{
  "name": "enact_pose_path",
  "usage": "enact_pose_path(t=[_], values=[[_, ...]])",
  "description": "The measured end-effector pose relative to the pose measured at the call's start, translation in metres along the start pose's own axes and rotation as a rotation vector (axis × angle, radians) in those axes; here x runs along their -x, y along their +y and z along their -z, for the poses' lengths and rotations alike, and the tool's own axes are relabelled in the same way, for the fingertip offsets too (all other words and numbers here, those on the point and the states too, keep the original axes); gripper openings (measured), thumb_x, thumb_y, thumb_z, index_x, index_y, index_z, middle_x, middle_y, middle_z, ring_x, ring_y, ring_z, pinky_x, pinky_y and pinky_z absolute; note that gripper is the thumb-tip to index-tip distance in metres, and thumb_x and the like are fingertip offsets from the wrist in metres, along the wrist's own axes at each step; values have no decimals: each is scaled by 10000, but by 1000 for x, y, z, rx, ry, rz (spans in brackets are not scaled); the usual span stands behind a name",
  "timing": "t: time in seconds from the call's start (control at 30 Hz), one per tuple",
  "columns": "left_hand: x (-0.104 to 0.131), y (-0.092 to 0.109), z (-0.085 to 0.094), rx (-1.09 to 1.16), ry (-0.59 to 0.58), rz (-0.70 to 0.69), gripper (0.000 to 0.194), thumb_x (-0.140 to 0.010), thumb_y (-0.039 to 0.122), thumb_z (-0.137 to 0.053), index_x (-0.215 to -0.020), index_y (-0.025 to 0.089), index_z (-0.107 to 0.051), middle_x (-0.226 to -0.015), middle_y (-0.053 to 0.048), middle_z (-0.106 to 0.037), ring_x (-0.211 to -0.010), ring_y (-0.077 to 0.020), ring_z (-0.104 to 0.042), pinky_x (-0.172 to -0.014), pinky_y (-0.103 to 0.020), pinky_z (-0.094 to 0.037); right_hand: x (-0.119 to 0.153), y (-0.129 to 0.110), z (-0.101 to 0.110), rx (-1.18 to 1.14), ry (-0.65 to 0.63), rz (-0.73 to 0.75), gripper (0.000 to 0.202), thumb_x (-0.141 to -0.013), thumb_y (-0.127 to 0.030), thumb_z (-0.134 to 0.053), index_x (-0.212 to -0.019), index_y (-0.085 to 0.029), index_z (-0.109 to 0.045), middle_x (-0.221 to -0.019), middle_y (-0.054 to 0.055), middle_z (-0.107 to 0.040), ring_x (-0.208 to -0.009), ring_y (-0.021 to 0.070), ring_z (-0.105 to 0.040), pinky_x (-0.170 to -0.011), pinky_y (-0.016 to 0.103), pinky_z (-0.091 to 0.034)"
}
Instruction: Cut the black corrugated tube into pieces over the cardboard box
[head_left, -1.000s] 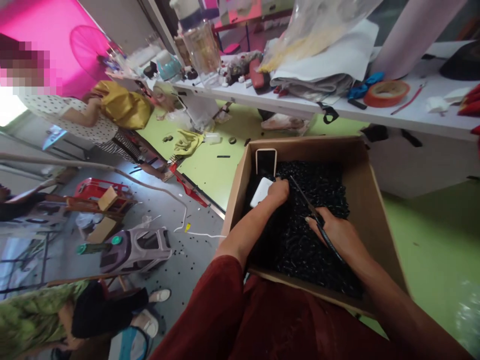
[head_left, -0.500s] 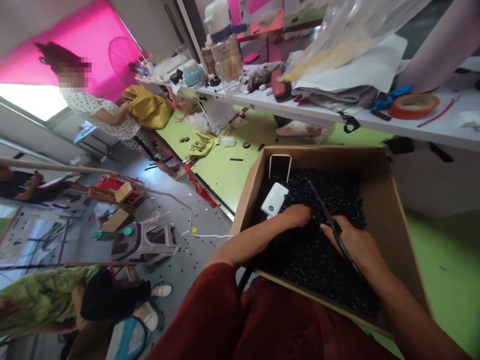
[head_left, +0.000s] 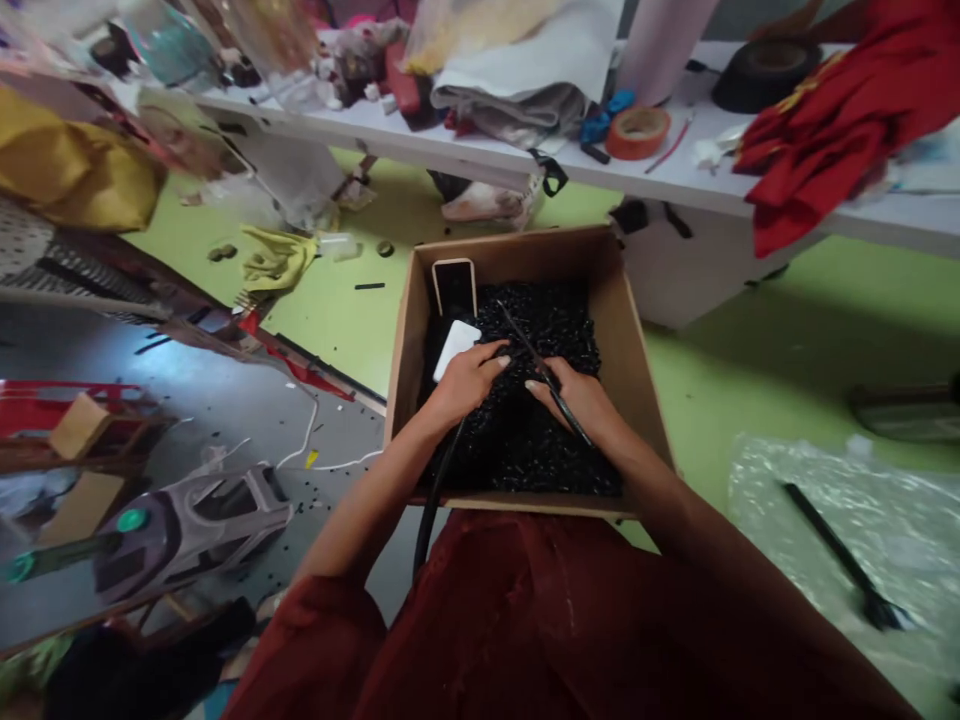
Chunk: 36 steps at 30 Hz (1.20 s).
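Note:
A cardboard box point(head_left: 651, 370) sits in front of me, with a layer of short, shiny black pieces point(head_left: 525, 465) in it. My left hand point(head_left: 469, 382) is over the pieces, thumb and forefinger close together around the end of a black cord point(head_left: 433, 500). The cord runs from under this hand across the box's front edge towards my lap. In my right hand point(head_left: 574, 395) is a long dark tool point(head_left: 559, 400) with a thin pointed end directed away from me; its exact kind is unclear. A white handheld device point(head_left: 455, 350) and a light-framed phone point(head_left: 455, 288) lie at the box's left side.
Behind the box runs a cluttered white shelf point(head_left: 390, 135) with orange tape point(head_left: 637, 132) and red cloth point(head_left: 817, 130). Clear plastic wrap point(head_left: 787, 540) lies to the right on the green table. A stool point(head_left: 202, 520) stands on the floor at left.
My view has swung right, bringing the red cloth and plastic wrap into sight. My left hand's fingers now stretch further forward, and the black cord below it shows more. The tool stays in my right hand.

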<state>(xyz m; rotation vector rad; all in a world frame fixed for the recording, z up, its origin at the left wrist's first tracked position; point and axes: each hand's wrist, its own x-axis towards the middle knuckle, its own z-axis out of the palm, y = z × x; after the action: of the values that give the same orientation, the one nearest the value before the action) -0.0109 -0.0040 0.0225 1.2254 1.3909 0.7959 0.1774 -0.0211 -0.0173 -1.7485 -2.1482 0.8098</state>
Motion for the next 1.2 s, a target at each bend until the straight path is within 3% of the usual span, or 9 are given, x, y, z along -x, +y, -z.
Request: enact_pose_path(t=[0.1,0.23,0.5,0.67,0.83,1.03,1.2], values=[[10,2,-1,54,-57,88,389,-830,303,-584,-1178,136,-631,-420,84,-373,-349,-56,-322,-364,-182,-263,1,3,-2,-92,-21,51,372,-891,-454,-455,-1154,-199,-514,-963,87,-696,-876,255,-668,-724,316,-470],[10,-5,-4,99,-32,111,373,-838,330,-581,-1143,121,-635,-433,84,-359,-350,-46,-320,-344,-170,-251,0,3,-4,-137,-45,102,369,-878,-450,-475,-1148,-200,-508,-974,75,-683,-880,244,-655,-753,329,-471],[3,-18,-1,210,-42,129,368,-822,283,-592,-1163,147,-615,-726,0,-613,-389,-18,-354,-329,-168,-252,-1,2,-3,-129,-30,55,382,-865,-457,-503,-1146,-198,-519,-950,76,-681,-875,246,-646,-745,333,-465],[1,-20,-2,229,-14,128,343,-790,227,-623,-1121,156,-572,-791,11,-626,-367,4,-357,-317,-157,-249,-2,4,-6,-104,-39,73,377,-864,-442,-499,-1145,-191,-523,-942,81,-678,-866,248,-640,-742,341,-465],[1,-18,-3,280,17,103,189,-788,231,-619,-944,152,-547,-774,21,-625,-353,-1,-371,-302,-157,-252,-2,3,-6,-113,-28,86,378,-861,-437,-502,-1143,-188,-522,-935,81,-675,-858,244,-637,-745,343,-463],[1,-17,2,473,40,148,220,-780,220,-633,-970,145,-555,-822,-7,-662,-367,-6,-379,-310,-167,-263,0,1,-6,-131,-71,117,425,-853,-466,-521,-1181,-198,-493,-1000,81,-659,-904,239,-629,-780,344,-467],[-1,-17,4,506,59,171,225,-783,210,-640,-976,149,-542,-814,5,-664,-362,2,-371,-314,-172,-256,2,0,-7,-106,-107,167,457,-849,-474,-537,-1206,-196,-480,-1064,101,-639,-980,259,-608,-816,373,-466]])
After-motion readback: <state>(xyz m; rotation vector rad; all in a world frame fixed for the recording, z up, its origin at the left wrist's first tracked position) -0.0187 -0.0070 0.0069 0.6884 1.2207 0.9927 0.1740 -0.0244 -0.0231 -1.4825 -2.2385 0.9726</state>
